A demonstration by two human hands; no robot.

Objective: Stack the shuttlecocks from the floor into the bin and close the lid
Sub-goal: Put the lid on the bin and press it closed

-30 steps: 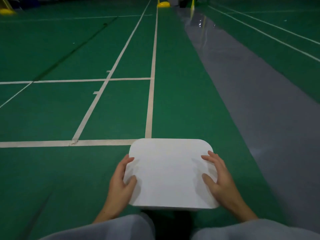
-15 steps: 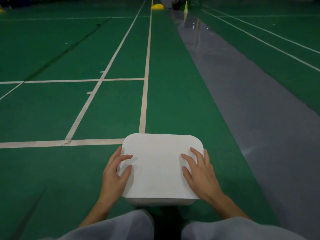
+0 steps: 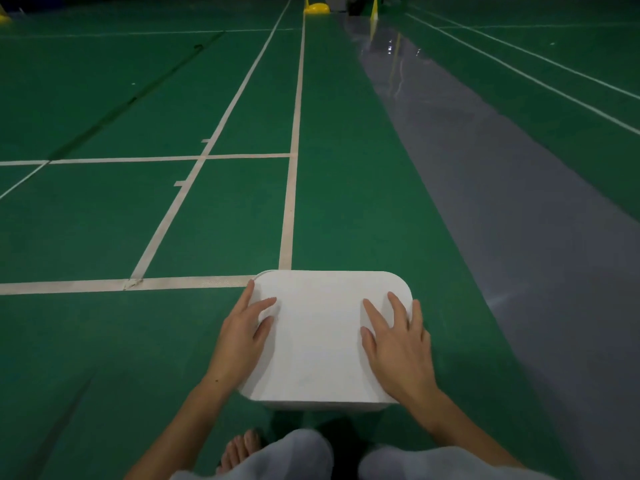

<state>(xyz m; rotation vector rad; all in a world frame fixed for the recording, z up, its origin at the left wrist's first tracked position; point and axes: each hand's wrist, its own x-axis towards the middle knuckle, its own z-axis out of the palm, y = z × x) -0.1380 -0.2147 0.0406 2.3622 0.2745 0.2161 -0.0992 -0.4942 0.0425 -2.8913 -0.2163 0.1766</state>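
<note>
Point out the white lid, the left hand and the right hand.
white lid (image 3: 320,341): head view, bare middle of its top.
left hand (image 3: 239,344): head view, back of hand.
right hand (image 3: 398,355): head view, back of hand.

The scene is dim and evenly lit, with colours muted. Glare streaks the grey strip (image 3: 398,53) toward 1 o'clock, perhaps from overhead lamps. The white lid (image 3: 318,341) is the brightest surface, with soft shadows beside the fingers. Court lines (image 3: 294,133) splay outward at the edges; the far end is soft.
</note>
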